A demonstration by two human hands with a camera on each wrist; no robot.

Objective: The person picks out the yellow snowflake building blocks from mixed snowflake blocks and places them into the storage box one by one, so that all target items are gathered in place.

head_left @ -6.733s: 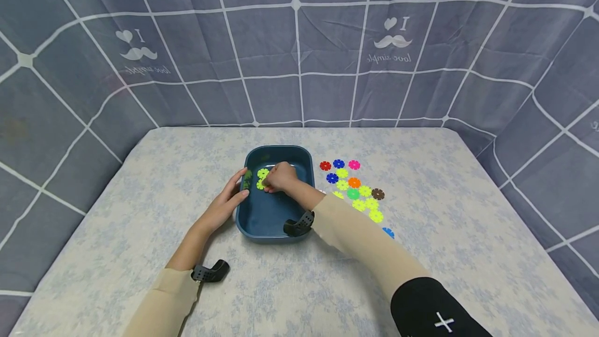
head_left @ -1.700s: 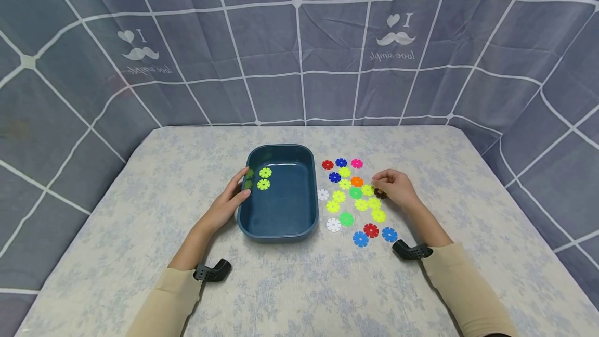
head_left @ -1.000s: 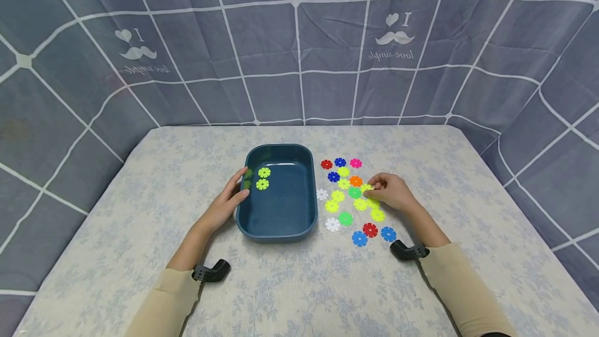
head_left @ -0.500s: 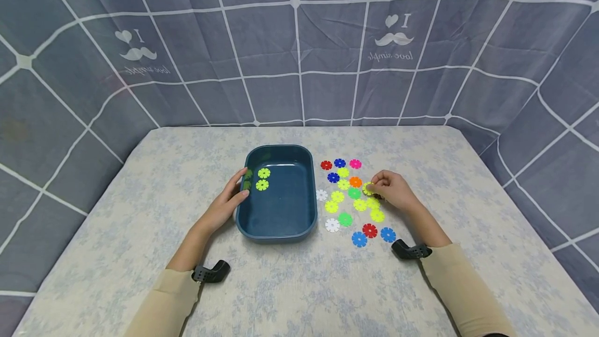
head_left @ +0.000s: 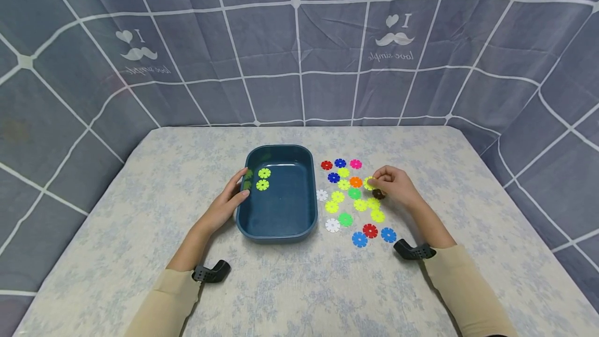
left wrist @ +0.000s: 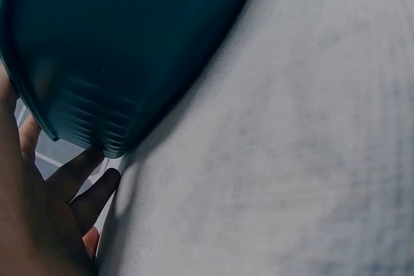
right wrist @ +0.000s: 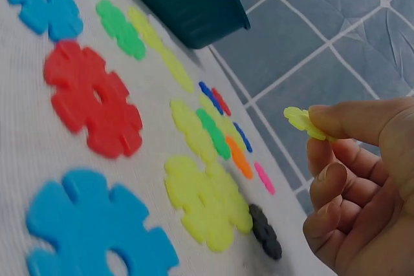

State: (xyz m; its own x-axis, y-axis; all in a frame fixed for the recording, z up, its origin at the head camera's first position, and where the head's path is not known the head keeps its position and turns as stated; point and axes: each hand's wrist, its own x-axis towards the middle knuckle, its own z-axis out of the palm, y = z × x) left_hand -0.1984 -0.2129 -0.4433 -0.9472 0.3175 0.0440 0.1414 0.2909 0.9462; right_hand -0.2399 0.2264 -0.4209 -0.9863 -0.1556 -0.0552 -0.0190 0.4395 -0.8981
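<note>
My right hand [head_left: 395, 187] pinches a yellow notched plastic disc, a snowflake building piece [right wrist: 297, 119], between thumb and fingers. In the right wrist view the disc is raised off the table, and the other fingers curl below it. A dark brown disc [head_left: 378, 194] lies on the table just under this hand. At the left side of the dark teal bin [head_left: 276, 217], my left hand [head_left: 226, 201] rests with fairly straight fingers and thumb at the rim. Other fingertips [left wrist: 111, 178] lie near the ridged outer wall. Two yellow discs [head_left: 263, 179] lie inside the bin.
Several loose discs are spread right of the bin: yellow [head_left: 360, 205], green [head_left: 345, 219], orange [head_left: 355, 182], red [head_left: 369, 230], blue [head_left: 359, 239], white [head_left: 333, 225] and pink [head_left: 355, 164]. A grey curtain [head_left: 327, 40] with white lines surrounds the patterned table [head_left: 187, 155].
Earlier my right hand was inside the bin, then moved right to the loose discs. It now holds a yellow disc, lifted slightly, uncovering the brown one. My left hand stays at the bin.
</note>
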